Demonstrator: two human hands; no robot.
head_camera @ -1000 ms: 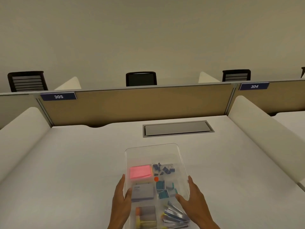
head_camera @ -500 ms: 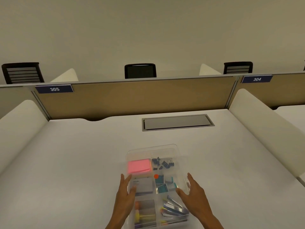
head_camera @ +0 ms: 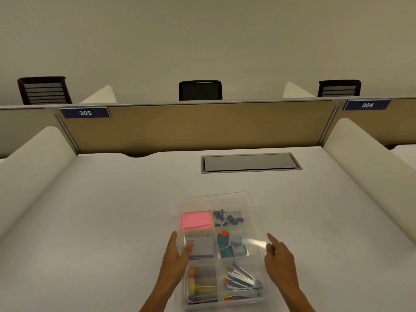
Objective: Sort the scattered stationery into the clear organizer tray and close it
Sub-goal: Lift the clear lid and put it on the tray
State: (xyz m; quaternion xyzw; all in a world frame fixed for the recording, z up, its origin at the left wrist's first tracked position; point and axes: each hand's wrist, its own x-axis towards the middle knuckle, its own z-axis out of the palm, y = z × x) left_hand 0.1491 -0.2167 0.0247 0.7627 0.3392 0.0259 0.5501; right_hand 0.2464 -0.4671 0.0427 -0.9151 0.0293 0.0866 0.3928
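Note:
The clear organizer tray [head_camera: 216, 195] lies on the white desk [head_camera: 117, 221] in front of me, with its transparent lid over it. Through the lid I see pink sticky notes [head_camera: 196, 220], dark blue binder clips [head_camera: 228, 218], a grey box [head_camera: 202, 247], teal items [head_camera: 229, 246], coloured pins [head_camera: 201, 282] and metal clips [head_camera: 242, 280], each in a compartment. My left hand [head_camera: 175, 260] holds the tray's left side, thumb on the lid. My right hand [head_camera: 279, 260] is at the tray's right edge with fingers spread; whether it touches the lid is unclear.
A grey cable hatch [head_camera: 251, 162] is set into the desk behind the tray. A tan partition [head_camera: 198, 127] closes the far side, and white dividers stand at the left [head_camera: 33, 167] and right [head_camera: 369, 167]. Black chairs [head_camera: 200, 90] show beyond the partition.
My right hand has slid off the lid to the tray's right edge. The left hand stays on the left side. The view has shifted slightly.

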